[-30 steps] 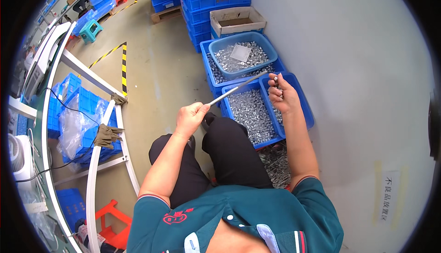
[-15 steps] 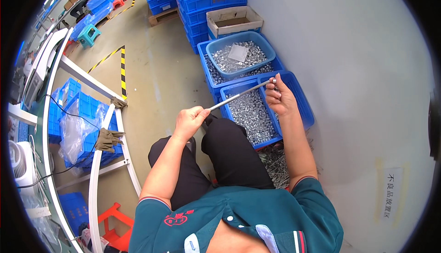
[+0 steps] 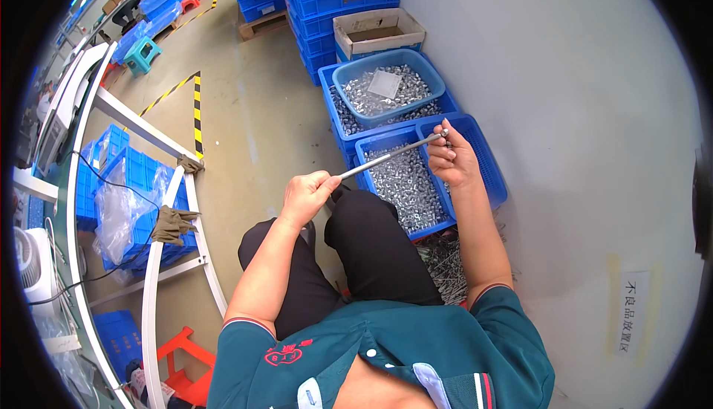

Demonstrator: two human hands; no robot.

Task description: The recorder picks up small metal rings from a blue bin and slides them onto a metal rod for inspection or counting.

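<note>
My left hand (image 3: 307,196) is closed round the near end of a thin grey metal rod (image 3: 382,159), which slants up to the right above my knees. At its far end, my right hand (image 3: 454,160) pinches a small shiny metal piece (image 3: 445,133) between thumb and fingertips. Rod tip and piece meet at those fingers; whether one sits inside the other I cannot tell. Below the rod stands a blue bin (image 3: 451,223) full of small shiny metal pieces (image 3: 405,186). Behind it, a light blue basket (image 3: 438,86) holds more of them, with a clear flat square on top.
Long thin metal rods (image 3: 449,271) lie in a heap beside my right knee. Further back are a worn white carton (image 3: 379,46) and stacked blue crates (image 3: 316,34). A white-framed bench (image 3: 152,283) stands at left, and a grey wall (image 3: 587,149) closes off the right.
The rod's far end has shifted slightly right and now meets the small metal piece at my right fingertips. Both hands have stayed nearly in place.
</note>
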